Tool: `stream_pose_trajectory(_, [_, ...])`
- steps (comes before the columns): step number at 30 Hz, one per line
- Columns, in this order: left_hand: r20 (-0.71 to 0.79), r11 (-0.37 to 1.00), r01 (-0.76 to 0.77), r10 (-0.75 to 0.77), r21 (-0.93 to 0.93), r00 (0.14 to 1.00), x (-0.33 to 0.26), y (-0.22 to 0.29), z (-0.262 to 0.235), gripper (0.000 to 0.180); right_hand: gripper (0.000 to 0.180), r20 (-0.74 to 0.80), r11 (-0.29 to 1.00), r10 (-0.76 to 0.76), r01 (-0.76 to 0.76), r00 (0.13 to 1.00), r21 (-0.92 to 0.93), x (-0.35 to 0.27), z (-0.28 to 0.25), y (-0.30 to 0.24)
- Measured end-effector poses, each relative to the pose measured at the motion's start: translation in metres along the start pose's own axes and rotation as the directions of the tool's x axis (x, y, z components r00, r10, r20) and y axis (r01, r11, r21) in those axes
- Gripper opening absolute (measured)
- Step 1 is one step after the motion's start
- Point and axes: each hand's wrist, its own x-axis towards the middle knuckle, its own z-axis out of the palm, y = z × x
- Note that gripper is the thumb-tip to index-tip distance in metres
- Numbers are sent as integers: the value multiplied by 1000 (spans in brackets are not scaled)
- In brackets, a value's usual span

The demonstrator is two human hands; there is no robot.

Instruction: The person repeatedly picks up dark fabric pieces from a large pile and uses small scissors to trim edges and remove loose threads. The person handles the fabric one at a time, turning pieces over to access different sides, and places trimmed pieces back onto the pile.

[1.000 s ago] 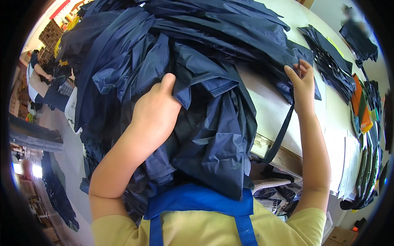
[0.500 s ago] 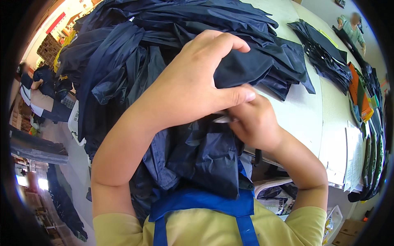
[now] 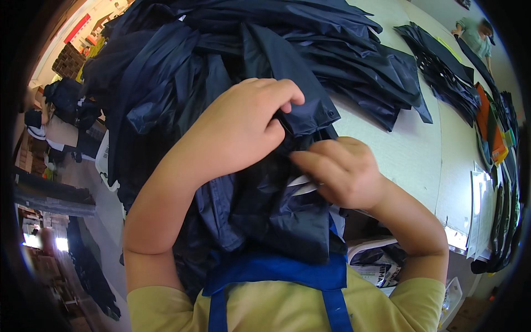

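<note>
L hand point(image 3: 246, 119): I see it curled, gripping dk fabric point(image 3: 310, 108).
R hand point(image 3: 345, 171): curled, blurred; I can't tell its hold.
Fabric posn: betw. hands, near side of dk heap point(image 3: 354, 72) on pale surface point(image 3: 406, 152).

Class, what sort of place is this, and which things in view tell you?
Probably a garment or sewing workshop: a big heap of shiny dark cloth lies on a pale worktable, a separate dark stack lies beyond, and another person stands farther off.
</note>
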Motion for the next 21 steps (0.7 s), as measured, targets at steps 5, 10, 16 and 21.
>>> stream_pose_trajectory(5, [-195,988,84,-109,-129,975,-6,0,1,15,32,-8,739,615,-573,788,355,-22,-7,4])
stream_pose_trajectory(10, [-233,928,157,-245,-339,941,-12,5,6,13,42,215,59,889,-567,404,822,7,-7,8])
stream_pose_trajectory(16, [-267,855,133,-299,-502,916,-16,-6,6,9,44,89,147,877,-439,473,886,23,-1,10])
stream_pose_trajectory(21, [-411,704,-28,-381,-710,828,-18,-14,2,9,44,86,125,843,-349,532,929,24,-1,10])
